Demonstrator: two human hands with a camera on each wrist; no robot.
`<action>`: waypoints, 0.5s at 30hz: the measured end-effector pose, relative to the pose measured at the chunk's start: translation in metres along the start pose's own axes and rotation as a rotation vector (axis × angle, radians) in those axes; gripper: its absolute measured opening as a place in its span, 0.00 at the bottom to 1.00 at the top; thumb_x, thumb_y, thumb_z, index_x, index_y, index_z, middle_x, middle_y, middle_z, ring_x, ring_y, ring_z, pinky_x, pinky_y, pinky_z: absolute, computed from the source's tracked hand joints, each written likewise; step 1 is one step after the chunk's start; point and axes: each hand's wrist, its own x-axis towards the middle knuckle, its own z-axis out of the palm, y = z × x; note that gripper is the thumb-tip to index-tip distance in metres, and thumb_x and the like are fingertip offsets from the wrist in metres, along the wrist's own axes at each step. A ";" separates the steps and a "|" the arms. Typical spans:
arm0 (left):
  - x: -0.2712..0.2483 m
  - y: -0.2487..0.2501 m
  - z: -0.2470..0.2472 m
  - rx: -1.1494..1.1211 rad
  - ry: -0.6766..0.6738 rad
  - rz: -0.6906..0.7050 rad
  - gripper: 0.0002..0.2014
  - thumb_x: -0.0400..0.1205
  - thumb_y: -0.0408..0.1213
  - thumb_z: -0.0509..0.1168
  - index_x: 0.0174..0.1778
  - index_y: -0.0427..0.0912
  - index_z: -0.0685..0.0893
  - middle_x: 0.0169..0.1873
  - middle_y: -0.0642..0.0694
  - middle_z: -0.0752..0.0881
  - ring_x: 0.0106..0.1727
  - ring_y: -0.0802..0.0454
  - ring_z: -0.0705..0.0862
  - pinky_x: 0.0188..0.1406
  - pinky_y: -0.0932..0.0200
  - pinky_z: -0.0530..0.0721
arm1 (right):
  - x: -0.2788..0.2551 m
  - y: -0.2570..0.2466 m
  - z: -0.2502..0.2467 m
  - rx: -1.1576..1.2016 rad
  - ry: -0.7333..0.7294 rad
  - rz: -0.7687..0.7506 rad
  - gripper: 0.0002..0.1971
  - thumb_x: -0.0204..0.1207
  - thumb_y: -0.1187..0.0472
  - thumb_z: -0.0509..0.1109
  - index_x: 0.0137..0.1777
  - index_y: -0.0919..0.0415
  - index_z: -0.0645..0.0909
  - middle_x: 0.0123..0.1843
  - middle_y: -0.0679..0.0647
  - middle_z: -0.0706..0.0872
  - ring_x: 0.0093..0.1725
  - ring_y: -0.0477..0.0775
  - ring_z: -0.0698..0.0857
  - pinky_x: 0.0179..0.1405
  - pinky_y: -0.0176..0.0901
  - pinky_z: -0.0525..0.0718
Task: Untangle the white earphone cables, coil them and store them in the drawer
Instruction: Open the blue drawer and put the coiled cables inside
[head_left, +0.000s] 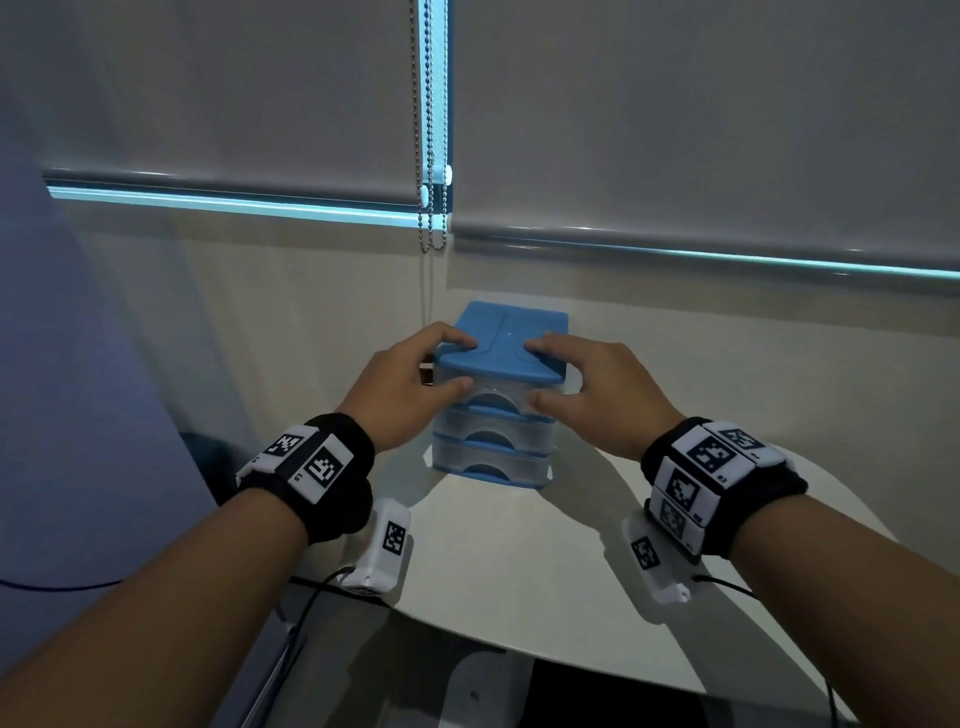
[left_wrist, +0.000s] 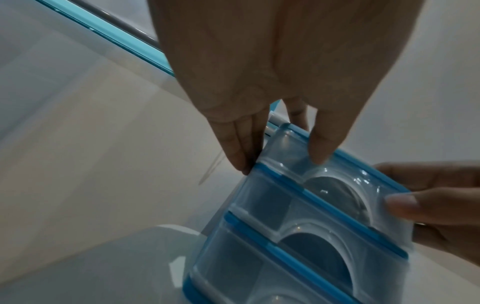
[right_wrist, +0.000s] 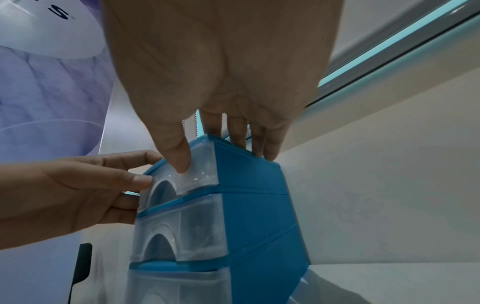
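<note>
A small blue drawer unit (head_left: 511, 332) with three translucent drawers stands at the back of the white table (head_left: 493, 561). My left hand (head_left: 410, 379) lays its fingers on the lid's left front corner, and its thumb (left_wrist: 322, 144) presses the top drawer front (left_wrist: 337, 185). My right hand (head_left: 582, 379) mirrors it, fingers flat on the lid and thumb (right_wrist: 179, 156) against the same drawer front (right_wrist: 197, 179). That drawer sits in its slot, and the two below it are closed. No white earphone cable shows in any view.
The unit stands close to the wall under two grey roller blinds; a bead chain (head_left: 428, 156) hangs just behind it. A purple-blue panel (head_left: 78, 364) lies to the left. A black cable (head_left: 52, 587) trails at the lower left, beside the table's front edge.
</note>
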 end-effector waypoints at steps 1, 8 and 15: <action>0.001 -0.001 0.001 0.008 0.010 -0.003 0.16 0.80 0.43 0.76 0.60 0.66 0.83 0.59 0.50 0.88 0.49 0.51 0.91 0.51 0.51 0.90 | 0.000 0.000 0.001 -0.002 0.013 0.004 0.30 0.77 0.53 0.78 0.79 0.51 0.78 0.78 0.48 0.81 0.77 0.52 0.78 0.68 0.34 0.68; -0.005 0.002 0.007 0.052 0.063 -0.004 0.15 0.82 0.43 0.74 0.61 0.65 0.83 0.58 0.52 0.88 0.51 0.51 0.90 0.55 0.45 0.89 | -0.001 -0.006 0.001 -0.022 0.003 0.039 0.30 0.78 0.52 0.78 0.80 0.51 0.78 0.80 0.50 0.80 0.78 0.53 0.77 0.73 0.38 0.68; -0.015 0.019 0.020 0.273 0.118 0.016 0.16 0.85 0.41 0.69 0.69 0.55 0.81 0.78 0.48 0.78 0.72 0.45 0.81 0.71 0.44 0.81 | -0.003 -0.015 -0.004 -0.061 -0.049 0.052 0.29 0.80 0.53 0.75 0.81 0.53 0.76 0.80 0.52 0.79 0.77 0.55 0.77 0.72 0.40 0.70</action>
